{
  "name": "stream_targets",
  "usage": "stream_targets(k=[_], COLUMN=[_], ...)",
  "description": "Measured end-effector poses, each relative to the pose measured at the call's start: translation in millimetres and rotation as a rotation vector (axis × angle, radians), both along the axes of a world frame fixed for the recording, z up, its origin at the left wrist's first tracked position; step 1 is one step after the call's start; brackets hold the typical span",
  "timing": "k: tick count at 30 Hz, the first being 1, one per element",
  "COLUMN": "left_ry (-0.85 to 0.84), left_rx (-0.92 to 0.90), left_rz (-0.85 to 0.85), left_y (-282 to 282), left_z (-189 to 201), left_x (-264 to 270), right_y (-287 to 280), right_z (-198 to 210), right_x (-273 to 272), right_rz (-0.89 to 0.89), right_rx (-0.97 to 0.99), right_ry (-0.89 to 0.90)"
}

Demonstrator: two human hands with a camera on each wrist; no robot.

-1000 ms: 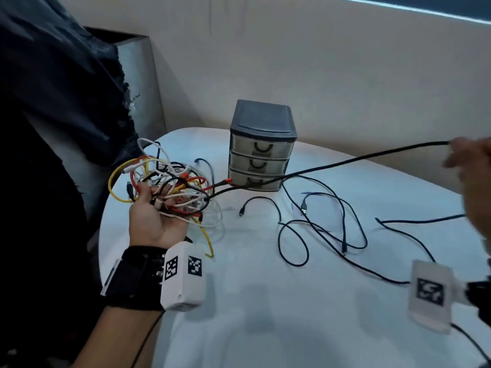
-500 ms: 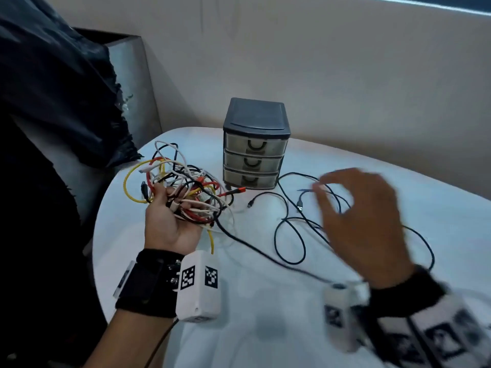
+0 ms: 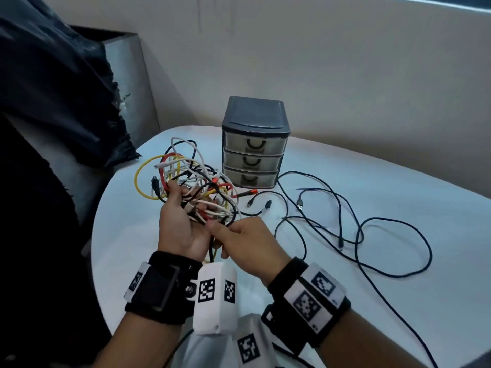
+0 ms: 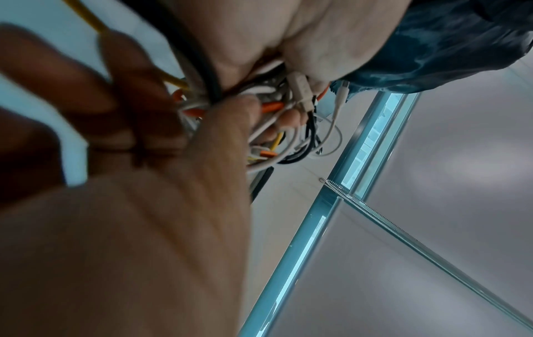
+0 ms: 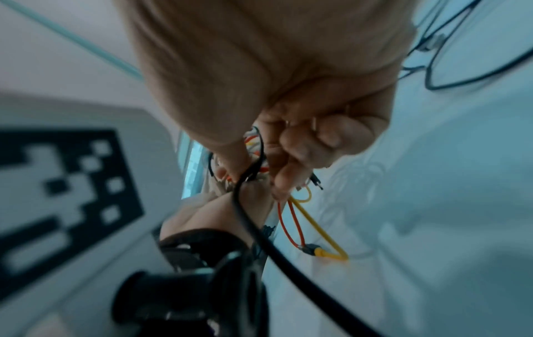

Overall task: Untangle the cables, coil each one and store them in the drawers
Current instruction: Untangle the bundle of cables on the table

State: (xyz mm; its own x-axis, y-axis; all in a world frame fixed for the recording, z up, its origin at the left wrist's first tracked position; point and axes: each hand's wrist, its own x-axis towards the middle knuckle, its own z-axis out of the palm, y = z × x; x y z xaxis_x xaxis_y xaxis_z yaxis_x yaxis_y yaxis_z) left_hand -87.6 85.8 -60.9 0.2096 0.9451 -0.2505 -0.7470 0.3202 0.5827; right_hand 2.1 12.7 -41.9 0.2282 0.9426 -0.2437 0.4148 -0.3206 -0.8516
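Left hand (image 3: 178,229) is raised palm-up above the white table (image 3: 398,301), fingers curled into a tangled bundle of cables (image 3: 194,187) in white, yellow, red and black; the bundle sits in the palm and loops out beyond the fingertips. Right hand (image 3: 248,248) is directly beside the left, the 2 hands touching at the base of the bundle, its thumb and fingers pinched on strands at the bundle's lower edge; right wrist view shows fingers (image 5: 303,146) curled over thin red and yellow wires, with a black cable crossing the frame in front. Exact strand held: cannot tell. A loose black cable (image 3: 372,235) lies spread on the table right of the hands, not touched. The 3-drawer unit (image 3: 254,144) stands behind the bundle, all 3 drawers closed.
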Motion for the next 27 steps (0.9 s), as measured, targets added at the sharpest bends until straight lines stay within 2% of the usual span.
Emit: stream_targets(k=[4,9,11,15,17,20,24,26,27], left_ry=[-0.051,-0.145,-0.181,-0.282,-0.267,-0.227,-0.194,-0.182,-0.17], left_rx=[0.02,0.03,0.014,-0.037,-0.047,-0.058,-0.064,-0.038,-0.023], left_rz=[0.017,0.161,0.219,0.297,0.322,0.291,0.203,0.178,0.161], left_y=[3,23,29,40,41,36,25,18,15], left_z=[0,4,3,-5,-7,-7,-5,1,4], left_x=[-8,-41,-55,-73,-74,-63,-47,-40,-37], right_y=[-1,-23,-28,-39,-35,-8,11,12,13], right_z=[5,40,61,112,129,145,173,173,166], right_x=[9,72,112,193,221,245,251,257,261], right_rz=[0.065,0.122,0.031,-0.318,-0.476,-0.636,-0.705,-0.737,-0.766], right_rx=[0.023,0.126,0.156,0.229,0.267,0.34,0.893,1.03,1.002], right_ry=[0.0,-0.467,-0.572,-0.608,-0.473,-0.077,0.727,0.93,0.937])
